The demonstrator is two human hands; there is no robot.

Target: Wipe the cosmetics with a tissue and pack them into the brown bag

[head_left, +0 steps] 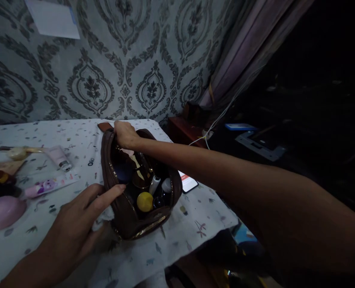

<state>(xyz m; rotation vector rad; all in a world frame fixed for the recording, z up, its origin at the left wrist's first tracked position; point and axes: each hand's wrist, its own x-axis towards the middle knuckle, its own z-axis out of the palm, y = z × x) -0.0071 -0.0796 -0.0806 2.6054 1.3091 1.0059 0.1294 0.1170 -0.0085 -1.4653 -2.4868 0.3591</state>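
A dark brown makeup bag (pixel 108 168) with gold zips lies unzipped on the table. My left hand (pixel 84 218) is at its near left side, forefinger over the rim and thumb lower down, gripping the edge. Something white and crumpled (pixel 103 218) shows between thumb and forefinger; whether it is held is unclear. My right hand (pixel 125 135) reaches into the far end of the bag, its fingers hidden inside. In the bag are a round yellow item (pixel 145 201), a small white tube (pixel 155 185), a clear-capped bottle (pixel 166 185) and other dark and gold items.
On the left lie a pink-and-white tube (pixel 49 186), a pale tube with a silver cap (pixel 59 157), a pink oval object (pixel 5 212) and a brush (pixel 24 150). A phone (pixel 189 183) lies right of the bag. White cables (pixel 225 110) hang at the table's right.
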